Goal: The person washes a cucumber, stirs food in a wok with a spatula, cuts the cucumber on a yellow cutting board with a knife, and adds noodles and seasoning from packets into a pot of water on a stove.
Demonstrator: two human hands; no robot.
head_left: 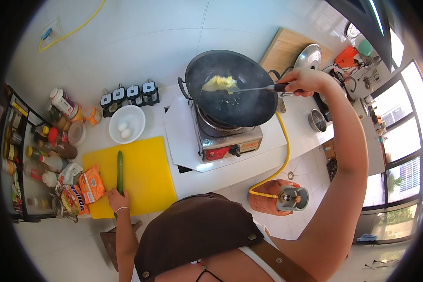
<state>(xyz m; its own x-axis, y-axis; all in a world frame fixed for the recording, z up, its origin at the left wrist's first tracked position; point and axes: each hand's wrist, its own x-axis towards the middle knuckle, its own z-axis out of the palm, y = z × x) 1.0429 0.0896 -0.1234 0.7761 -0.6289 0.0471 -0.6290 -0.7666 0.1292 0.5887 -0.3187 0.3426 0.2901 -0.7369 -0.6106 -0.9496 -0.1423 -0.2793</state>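
at nine o'clock, against the counter's far left edge, a rack of sauce bottles [47, 150] stands within easy reach of the yellow cutting board [141, 174]. orange snack packets [87, 188] lie at the board's left rim. the left hand [117, 199] rests at the board's near edge, at about seven o'clock, fingers curled loosely on the lower end of a cucumber [120, 171], likely steadying it while attention is elsewhere. just past the board at eleven o'clock sits a white bowl [127, 123] with two eggs, beside a row of spice jars [129, 96]. toward twelve o'clock a black wok [232, 89] sits on a gas stove [225, 138], yellow scrambled egg [220, 83] inside. at two o'clock the right hand [303, 82] is clamped round a spatula [254, 88], arm stretched out, seemingly to keep clear of the heat. below, at five o'clock, an orange gas cylinder [279, 197] feeds the stove by a yellow hose [282, 155].
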